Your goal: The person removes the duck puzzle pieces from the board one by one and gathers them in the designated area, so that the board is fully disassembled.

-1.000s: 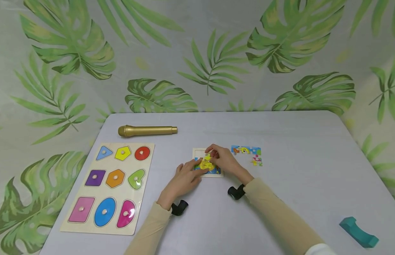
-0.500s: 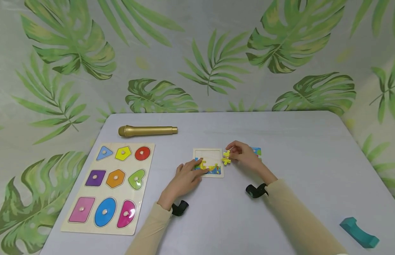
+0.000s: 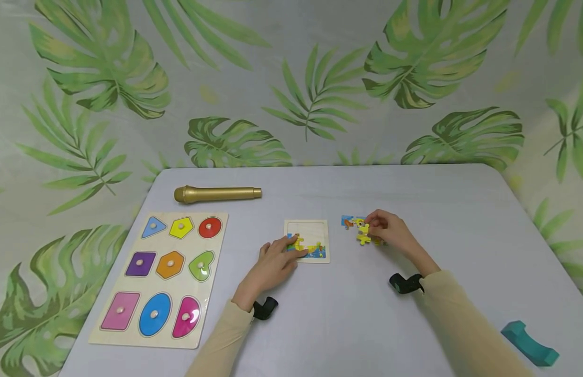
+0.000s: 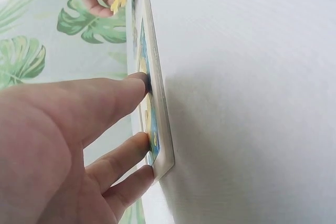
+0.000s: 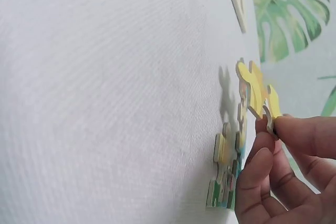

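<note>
A small wooden puzzle tray (image 3: 327, 230) lies mid-table, with blue and yellow jigsaw pieces (image 3: 318, 252) along its lower part and bare wood above. My left hand (image 3: 270, 266) rests on it; in the left wrist view the thumb and fingertips (image 4: 137, 142) press the pieces. To the right, my right hand (image 3: 394, 234) pinches yellow jigsaw pieces (image 3: 363, 236) linked together, seen close up as yellow pieces (image 5: 253, 90) in the right wrist view. They hang over a group of joined jigsaw pieces (image 3: 347, 222) on the table, which the hand partly hides.
On the left lies a large shape board (image 3: 174, 285) with knobbed, coloured shapes. A gold microphone (image 3: 218, 194) lies behind it. A teal arched block (image 3: 529, 343) sits at the front right. Leaf-patterned cloth (image 3: 320, 104) hangs behind the white table.
My right hand has lifted the linked yellow pieces out of the tray and carried them right, over the joined group. The left hand stays in place on the tray.
</note>
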A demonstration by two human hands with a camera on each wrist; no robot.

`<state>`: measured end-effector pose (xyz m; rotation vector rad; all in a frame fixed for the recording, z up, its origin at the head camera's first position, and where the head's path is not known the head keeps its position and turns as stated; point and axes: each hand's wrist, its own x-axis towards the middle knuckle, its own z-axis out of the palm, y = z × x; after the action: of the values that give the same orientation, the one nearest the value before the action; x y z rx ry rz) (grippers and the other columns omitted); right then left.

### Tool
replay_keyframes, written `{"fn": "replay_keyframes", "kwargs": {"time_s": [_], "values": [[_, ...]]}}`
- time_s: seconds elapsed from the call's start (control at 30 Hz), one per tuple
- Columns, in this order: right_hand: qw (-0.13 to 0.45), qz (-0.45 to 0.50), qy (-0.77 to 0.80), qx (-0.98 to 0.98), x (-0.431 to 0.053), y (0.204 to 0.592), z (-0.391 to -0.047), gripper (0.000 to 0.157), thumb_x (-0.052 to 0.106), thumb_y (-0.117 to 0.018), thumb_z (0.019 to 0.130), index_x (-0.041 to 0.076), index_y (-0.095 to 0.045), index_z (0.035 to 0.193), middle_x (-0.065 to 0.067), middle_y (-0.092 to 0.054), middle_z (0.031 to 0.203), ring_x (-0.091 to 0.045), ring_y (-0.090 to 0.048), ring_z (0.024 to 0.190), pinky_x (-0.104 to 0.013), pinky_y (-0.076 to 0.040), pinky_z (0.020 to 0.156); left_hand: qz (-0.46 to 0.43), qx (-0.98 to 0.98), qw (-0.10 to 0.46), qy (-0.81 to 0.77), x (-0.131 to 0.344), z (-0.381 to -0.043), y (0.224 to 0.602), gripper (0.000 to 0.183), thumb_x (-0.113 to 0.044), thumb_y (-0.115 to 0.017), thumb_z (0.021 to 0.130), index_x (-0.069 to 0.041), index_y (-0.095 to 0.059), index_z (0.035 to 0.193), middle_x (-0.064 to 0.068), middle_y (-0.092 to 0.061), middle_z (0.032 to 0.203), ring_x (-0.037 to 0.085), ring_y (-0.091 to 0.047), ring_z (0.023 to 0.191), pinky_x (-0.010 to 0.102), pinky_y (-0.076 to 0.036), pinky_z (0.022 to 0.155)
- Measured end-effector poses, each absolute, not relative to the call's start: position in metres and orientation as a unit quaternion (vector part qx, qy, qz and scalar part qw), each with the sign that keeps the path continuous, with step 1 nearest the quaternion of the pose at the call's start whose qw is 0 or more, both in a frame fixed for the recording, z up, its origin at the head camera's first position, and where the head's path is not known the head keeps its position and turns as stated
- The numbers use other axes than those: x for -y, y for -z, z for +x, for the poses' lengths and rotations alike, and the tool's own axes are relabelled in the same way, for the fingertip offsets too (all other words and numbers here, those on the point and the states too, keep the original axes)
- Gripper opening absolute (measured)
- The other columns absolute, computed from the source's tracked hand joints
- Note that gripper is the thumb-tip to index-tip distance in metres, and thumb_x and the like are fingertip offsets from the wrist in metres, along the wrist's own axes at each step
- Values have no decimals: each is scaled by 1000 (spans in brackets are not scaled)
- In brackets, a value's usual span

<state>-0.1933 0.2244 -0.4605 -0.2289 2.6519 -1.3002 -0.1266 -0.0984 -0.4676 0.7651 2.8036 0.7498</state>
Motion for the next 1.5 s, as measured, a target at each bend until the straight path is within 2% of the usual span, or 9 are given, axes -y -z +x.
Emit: {"fn": "replay_keyframes", "kwargs": {"time_s": [0.23, 0.47, 0.8, 1.07, 1.27, 1.5], "values": [[95, -100, 425, -895, -223, 461, -193, 16, 0, -59, 87, -3, -62, 104, -11, -59, 88, -22, -52, 78, -30, -45, 63, 251, -934, 72, -246, 98, -127, 468, 35, -17, -56, 97, -20, -61, 132, 9, -34, 150, 30, -27, 139, 60, -18, 106], [61, -117, 381, -915, -220, 466, -195, 13, -2, -59, 87, -1, -65, 99, -9, -62, 86, -23, -55, 78, -32, -45, 67, 253, -933, 70, -246, 99, -127, 469, 35, -16, -57, 97, -20, -61, 132, 10, -35, 150, 30, -27, 139, 60, -18, 106], [32, -140, 361, -922, -215, 467, -192, 9, -7, -60, 85, -2, -64, 92, -7, -59, 80, -20, -52, 73, -31, -43, 64, 252, -932, 74, -249, 98, -127, 467, 35, -16, -58, 96, -20, -61, 131, 11, -34, 150, 32, -26, 139, 61, -16, 106], [30, -144, 366, -919, -213, 466, -192, 13, -9, -62, 83, -1, -65, 93, -7, -60, 81, -21, -51, 74, -29, -43, 65, 257, -933, 71, -242, 99, -126, 466, 36, -17, -58, 97, -20, -60, 133, 10, -34, 151, 32, -26, 139, 60, -18, 106], [48, -188, 345, -918, -211, 464, -191, 21, -15, -65, 76, -1, -65, 91, -9, -58, 84, -24, -54, 79, -37, -48, 72, 261, -932, 74, -240, 100, -125, 466, 37, -18, -57, 97, -21, -58, 134, 10, -32, 151, 33, -24, 139, 60, -17, 106], [38, -187, 368, -910, -204, 463, -190, 21, -13, -66, 77, -2, -65, 94, -10, -61, 88, -24, -56, 81, -36, -48, 73, 267, -928, 75, -249, 102, -125, 467, 38, -18, -57, 97, -21, -58, 135, 11, -31, 152, 32, -24, 140, 60, -16, 107]]}}
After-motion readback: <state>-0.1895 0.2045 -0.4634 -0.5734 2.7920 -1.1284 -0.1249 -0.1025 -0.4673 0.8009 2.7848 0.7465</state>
